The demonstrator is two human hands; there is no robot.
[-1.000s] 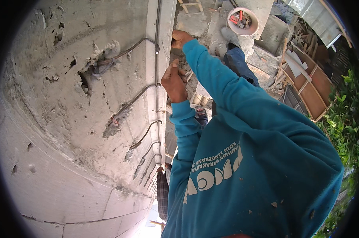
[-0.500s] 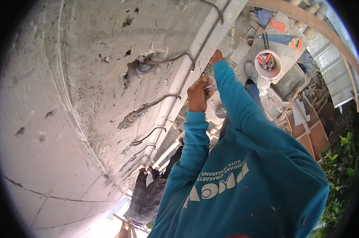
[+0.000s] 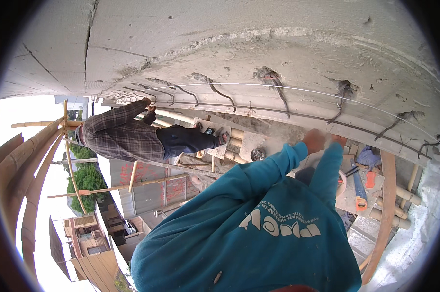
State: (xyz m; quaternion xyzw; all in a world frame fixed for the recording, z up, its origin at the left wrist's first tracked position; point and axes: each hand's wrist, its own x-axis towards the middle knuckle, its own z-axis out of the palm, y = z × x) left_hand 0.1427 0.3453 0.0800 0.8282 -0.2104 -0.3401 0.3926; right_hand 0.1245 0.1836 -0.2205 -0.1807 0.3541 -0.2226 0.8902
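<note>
Rebar along a concrete ledge, with us just beside it

In the head view, the rebar runs lengthwise along the ledge, and hooked steel bars reach down to it from the chipped concrete wall. Our left hand, blurred, is near the ledge's lower edge with fingers seemingly curled; we cannot tell whether they grip anything. Our right hand is just beside it, partly hidden by its teal sleeve, and we cannot tell its grip either. Toward the ledge's left end, a co-worker in a plaid shirt reaches to the ledge. White string crosses the wall. Below us, an orange-handled handsaw lies across a grey board, near a partly hidden bucket.
</note>
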